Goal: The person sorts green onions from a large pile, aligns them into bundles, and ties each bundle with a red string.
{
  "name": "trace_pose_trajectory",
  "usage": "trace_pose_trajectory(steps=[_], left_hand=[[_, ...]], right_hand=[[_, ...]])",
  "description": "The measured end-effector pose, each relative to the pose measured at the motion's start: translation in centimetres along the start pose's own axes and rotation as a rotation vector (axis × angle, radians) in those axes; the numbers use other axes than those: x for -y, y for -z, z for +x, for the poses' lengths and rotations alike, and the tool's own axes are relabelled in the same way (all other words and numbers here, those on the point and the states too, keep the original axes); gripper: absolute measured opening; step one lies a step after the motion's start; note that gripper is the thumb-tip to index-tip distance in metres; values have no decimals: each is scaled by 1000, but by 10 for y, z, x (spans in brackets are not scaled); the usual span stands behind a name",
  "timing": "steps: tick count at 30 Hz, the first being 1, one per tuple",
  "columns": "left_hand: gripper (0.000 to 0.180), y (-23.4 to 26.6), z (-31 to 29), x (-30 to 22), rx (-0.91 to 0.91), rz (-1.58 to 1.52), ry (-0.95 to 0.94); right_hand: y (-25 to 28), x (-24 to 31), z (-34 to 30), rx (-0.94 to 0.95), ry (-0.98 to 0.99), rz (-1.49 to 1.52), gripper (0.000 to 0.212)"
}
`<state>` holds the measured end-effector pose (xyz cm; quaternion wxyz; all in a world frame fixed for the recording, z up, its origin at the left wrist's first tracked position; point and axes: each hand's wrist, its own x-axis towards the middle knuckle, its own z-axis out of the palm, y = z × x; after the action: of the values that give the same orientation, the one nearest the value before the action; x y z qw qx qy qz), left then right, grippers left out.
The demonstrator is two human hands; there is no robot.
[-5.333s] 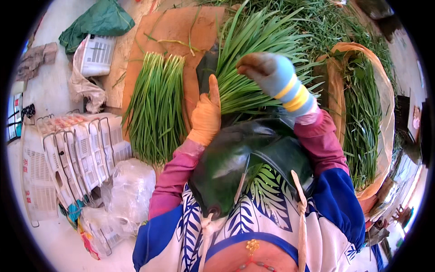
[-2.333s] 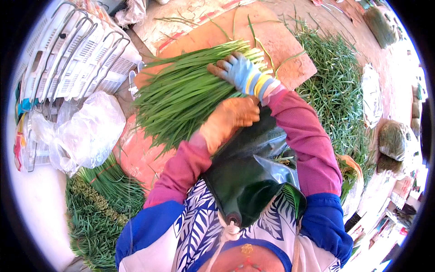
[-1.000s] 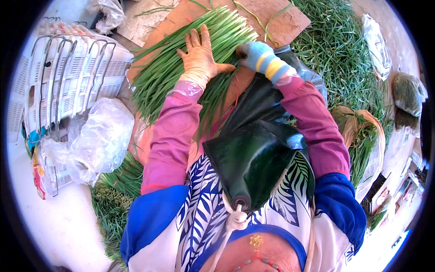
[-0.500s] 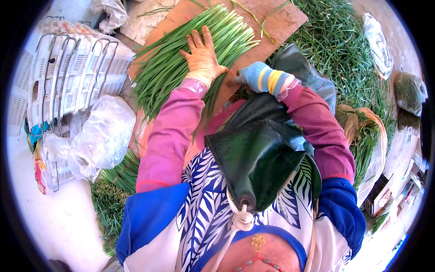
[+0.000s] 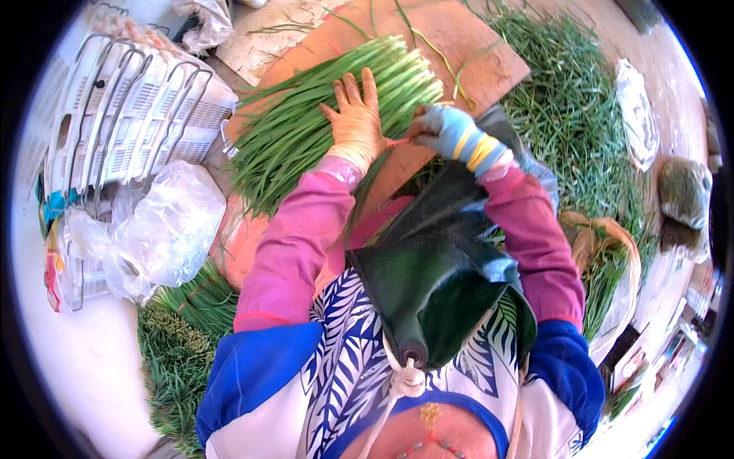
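Note:
A large bundle of long green chive-like stalks lies on a brown board, its pale cut ends toward the upper right. My left hand, in a tan-orange glove, presses flat on top of the bundle with its fingers spread. Just right of the bundle, my right hand, in a blue glove with yellow stripes, has its fingers pinched together. A thin red band stretches from those fingers to the base of my left hand. Where the band runs under the bundle is hidden.
White plastic crates with wire handles stand at left, beside a crumpled clear bag. Tied green bundles lie at lower left. Loose greens heap at right. A dark green apron covers my lap.
My right hand has drawn slightly away from my left thumb, and more of the red band shows between them. My left hand stays spread on the stalks. The whole view has shifted a little.

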<state>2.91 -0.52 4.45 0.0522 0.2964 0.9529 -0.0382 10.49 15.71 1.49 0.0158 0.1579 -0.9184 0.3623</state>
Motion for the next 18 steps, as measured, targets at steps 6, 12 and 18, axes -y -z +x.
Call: trace_pose_trajectory(steps=[6,12,18], left_hand=[[118,-6,6,10,-57,-55,-57],[56,23,35,81,-28,-730,-340],[26,36,119,97,-8,-676,221]], right_hand=[[-43,13,20,-68,-115,193,11],[-47,26,23,-116,-575,767,14],[-62,12,24,-184,-435,731,12]])
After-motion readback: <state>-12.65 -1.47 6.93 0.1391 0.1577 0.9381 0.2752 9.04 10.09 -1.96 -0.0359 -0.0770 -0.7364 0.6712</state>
